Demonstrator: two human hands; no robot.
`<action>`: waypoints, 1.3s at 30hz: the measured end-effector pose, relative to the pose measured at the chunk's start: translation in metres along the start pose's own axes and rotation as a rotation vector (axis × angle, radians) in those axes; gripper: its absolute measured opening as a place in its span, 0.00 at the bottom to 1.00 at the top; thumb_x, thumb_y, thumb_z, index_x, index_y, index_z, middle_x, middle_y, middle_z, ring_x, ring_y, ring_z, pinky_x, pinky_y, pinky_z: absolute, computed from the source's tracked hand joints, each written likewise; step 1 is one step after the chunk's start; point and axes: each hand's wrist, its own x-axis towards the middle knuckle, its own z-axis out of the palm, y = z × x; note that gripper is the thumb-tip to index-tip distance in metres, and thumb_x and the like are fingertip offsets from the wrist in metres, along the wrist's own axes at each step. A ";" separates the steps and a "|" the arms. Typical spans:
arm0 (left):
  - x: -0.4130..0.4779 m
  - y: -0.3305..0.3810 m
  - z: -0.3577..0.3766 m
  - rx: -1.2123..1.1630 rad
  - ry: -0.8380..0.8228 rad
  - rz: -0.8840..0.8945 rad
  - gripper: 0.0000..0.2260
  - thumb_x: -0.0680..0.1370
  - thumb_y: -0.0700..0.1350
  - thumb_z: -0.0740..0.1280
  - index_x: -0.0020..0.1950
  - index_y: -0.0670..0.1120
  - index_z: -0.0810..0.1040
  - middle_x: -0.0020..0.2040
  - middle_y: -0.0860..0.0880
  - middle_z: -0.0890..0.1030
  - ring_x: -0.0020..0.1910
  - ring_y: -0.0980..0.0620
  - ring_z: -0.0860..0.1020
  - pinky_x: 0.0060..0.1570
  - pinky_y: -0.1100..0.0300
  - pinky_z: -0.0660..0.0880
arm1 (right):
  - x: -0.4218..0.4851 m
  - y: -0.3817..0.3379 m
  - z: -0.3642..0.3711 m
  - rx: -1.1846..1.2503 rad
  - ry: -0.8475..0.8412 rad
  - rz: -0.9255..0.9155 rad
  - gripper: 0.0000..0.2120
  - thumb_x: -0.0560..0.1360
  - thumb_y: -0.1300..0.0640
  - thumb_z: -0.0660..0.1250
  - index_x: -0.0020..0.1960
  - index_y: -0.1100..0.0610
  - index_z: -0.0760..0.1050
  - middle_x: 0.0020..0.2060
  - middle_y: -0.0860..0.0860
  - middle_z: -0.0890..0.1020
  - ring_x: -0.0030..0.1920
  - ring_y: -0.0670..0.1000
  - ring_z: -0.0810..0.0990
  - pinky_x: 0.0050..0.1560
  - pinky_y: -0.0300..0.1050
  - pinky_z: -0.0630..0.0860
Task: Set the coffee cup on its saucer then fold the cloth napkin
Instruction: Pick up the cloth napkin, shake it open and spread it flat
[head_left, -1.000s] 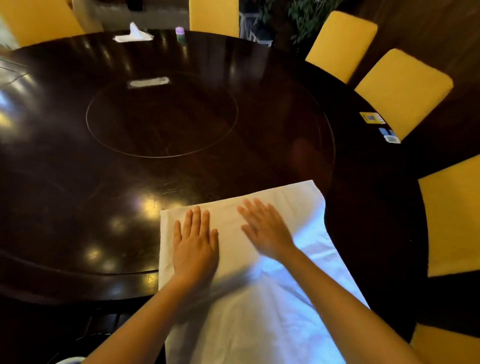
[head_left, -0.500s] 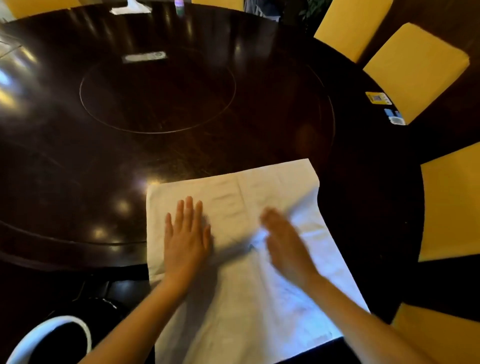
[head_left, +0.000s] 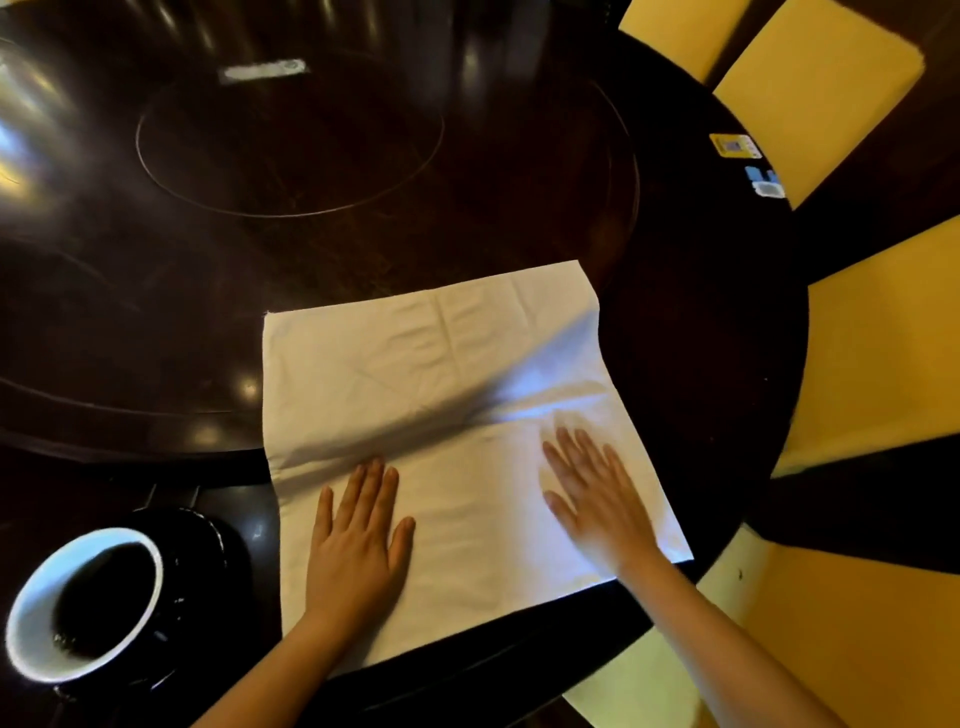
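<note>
A white cloth napkin (head_left: 441, 395) lies spread flat on the near edge of the dark round table (head_left: 156, 322). My left hand (head_left: 358, 540) rests palm down on the napkin's near left part, fingers apart. My right hand (head_left: 592, 499), slightly blurred, lies flat on its near right part. A dark coffee cup (head_left: 83, 603) with a white inside stands at the lower left on a dark saucer (head_left: 208, 545), left of the napkin and apart from both hands.
A round inset turntable (head_left: 291, 140) fills the table's middle, with a small white item (head_left: 262, 70) on its far side. Cards (head_left: 748, 161) lie near the right rim. Yellow chairs (head_left: 810, 88) ring the table's right side.
Both hands have slid toward me over the napkin, the right one also outward to the right. The view has tilted down, and the cup and saucer have come into sight.
</note>
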 end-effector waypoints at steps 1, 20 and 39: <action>-0.001 -0.001 0.000 0.008 0.006 0.002 0.27 0.77 0.57 0.49 0.73 0.46 0.59 0.74 0.50 0.58 0.74 0.56 0.50 0.72 0.56 0.38 | -0.004 0.011 -0.003 -0.005 -0.015 0.031 0.30 0.78 0.39 0.38 0.75 0.50 0.52 0.75 0.50 0.57 0.75 0.49 0.50 0.72 0.49 0.45; -0.027 0.007 0.005 -0.034 -0.060 -0.014 0.31 0.74 0.62 0.36 0.74 0.50 0.43 0.75 0.54 0.41 0.74 0.56 0.38 0.73 0.51 0.36 | -0.081 0.019 -0.021 0.311 0.162 0.629 0.19 0.76 0.54 0.65 0.64 0.61 0.70 0.57 0.61 0.75 0.57 0.62 0.72 0.55 0.57 0.70; -0.091 0.080 0.034 -0.077 -0.092 0.089 0.34 0.74 0.64 0.32 0.74 0.47 0.45 0.76 0.49 0.44 0.73 0.55 0.34 0.70 0.50 0.33 | -0.158 0.068 -0.039 0.593 0.183 1.038 0.09 0.73 0.65 0.63 0.52 0.67 0.71 0.50 0.68 0.79 0.50 0.67 0.77 0.41 0.50 0.67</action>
